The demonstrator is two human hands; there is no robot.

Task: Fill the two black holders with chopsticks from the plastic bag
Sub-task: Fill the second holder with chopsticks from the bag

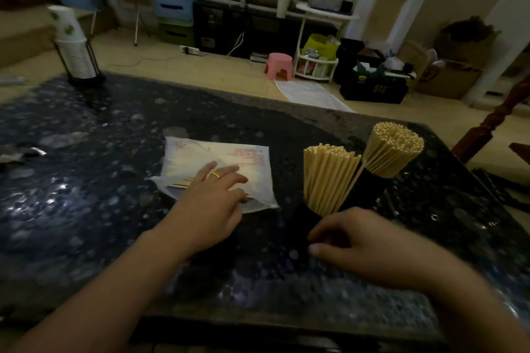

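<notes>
Surface: dark speckled stone surface [94,157], fills the lower and middle frame.
Plastic bag: plastic bag [218,172], whitish with red print, lies flat at centre frame; a few chopstick ends [182,183] show at its open lower-left edge.
Left hand: left hand [213,203] lies on the near part of the bag, fingers straight and spread, pressing flat; grip open, nothing clasped. A gold ring [215,175] sits on one finger.
Near holder: near holder [308,221], black, right of centre just beside the bag, hard to see against the dark stone; a dense upright chopstick bundle [328,178] stands in it.
Far holder: far holder [370,183], black, up and right of the near one, touching or almost touching it; its chopstick bundle [391,149] leans toward the upper right, and one stick slants down toward the near bundle.
Right hand: right hand [370,246], lower right, at the base of the near holder, fingers curled with thumb and fingertips close; whether the grip has hold of the holder or of anything cannot be told, blur and darkness.
Upper left: stack of paper cups [73,46] in a black wire stand at the far edge.
Background: pink stool [278,65] on the floor beyond.
</notes>
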